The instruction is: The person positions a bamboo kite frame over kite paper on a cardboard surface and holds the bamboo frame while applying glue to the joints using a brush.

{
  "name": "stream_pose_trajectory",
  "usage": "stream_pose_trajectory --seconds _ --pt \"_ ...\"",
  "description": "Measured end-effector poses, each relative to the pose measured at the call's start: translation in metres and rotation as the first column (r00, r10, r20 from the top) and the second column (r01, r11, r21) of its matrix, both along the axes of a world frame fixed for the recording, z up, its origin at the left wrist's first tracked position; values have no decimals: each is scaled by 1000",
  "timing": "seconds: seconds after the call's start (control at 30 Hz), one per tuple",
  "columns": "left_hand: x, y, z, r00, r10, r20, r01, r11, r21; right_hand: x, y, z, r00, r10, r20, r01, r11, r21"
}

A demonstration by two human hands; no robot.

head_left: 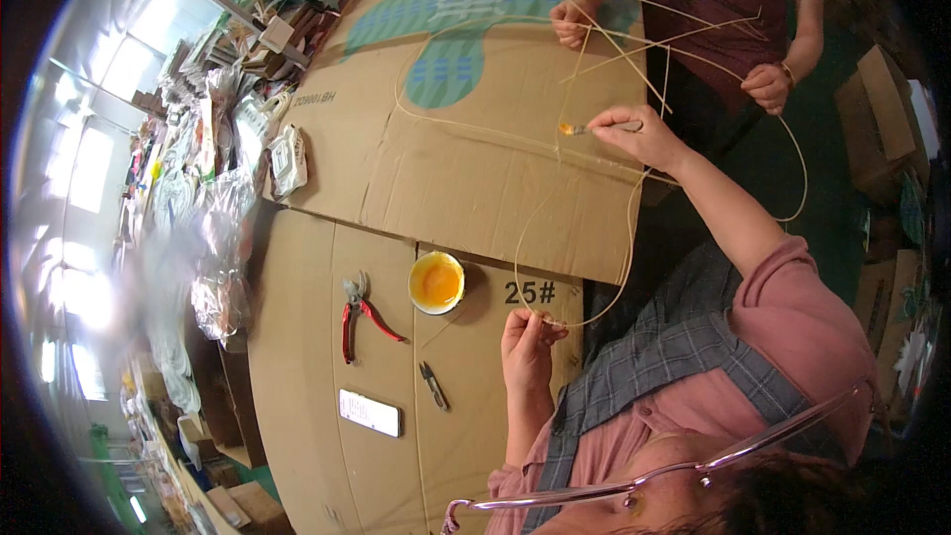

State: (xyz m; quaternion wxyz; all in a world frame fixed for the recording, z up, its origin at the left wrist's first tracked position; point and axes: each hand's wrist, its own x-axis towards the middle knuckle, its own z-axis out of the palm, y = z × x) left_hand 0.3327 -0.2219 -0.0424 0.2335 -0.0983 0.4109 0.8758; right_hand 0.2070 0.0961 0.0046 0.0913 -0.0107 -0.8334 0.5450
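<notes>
My right hand (642, 136) pinches a small brush (582, 129) with a yellow-orange tip, held against or just over a thin strip of the frame. A large frame of thin pale strips, probably bamboo (804, 178), arches over the cardboard and past its right edge. My left hand (533, 345) is closed on the near end of its lower loop. Left of that hand stands a white bowl (459, 303) holding orange-yellow liquid (437, 284). A co-worker in a maroon apron grips the frame's far side with one hand (571, 22) and its right side with the other (768, 89).
Red-handled pruning shears (363, 313), small dark snips (434, 386) and a white phone (370, 413) lie on the near cardboard (297, 337). A green and blue patterned cutout (446, 74) lies at the far side. Plastic-wrapped materials (223, 238) crowd the left edge. Cardboard boxes (877, 104) stand at right.
</notes>
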Motion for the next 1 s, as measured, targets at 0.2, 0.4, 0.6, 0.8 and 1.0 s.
stream_pose_trajectory --seconds 0.2,0.4,0.6,0.8,1.0 --pt "2 2 -4 1000 6 -13 -6 1000 20 5 -1 1 989 -101 -104 70 959 -273" --pt "1 3 -8 1000 9 -15 -8 999 41 12 -17 0 997 -31 -76 28 999 -45" --pt "4 3 -7 1000 6 -27 -6 999 32 16 -23 7 990 -113 -80 76 925 -372" --pt "1 1 -8 999 0 -36 1 999 33 17 -31 -1 984 -53 -170 79 985 155" --pt "3 2 -14 999 12 -40 -10 999 45 24 -19 9 994 -70 -81 51 975 -218"
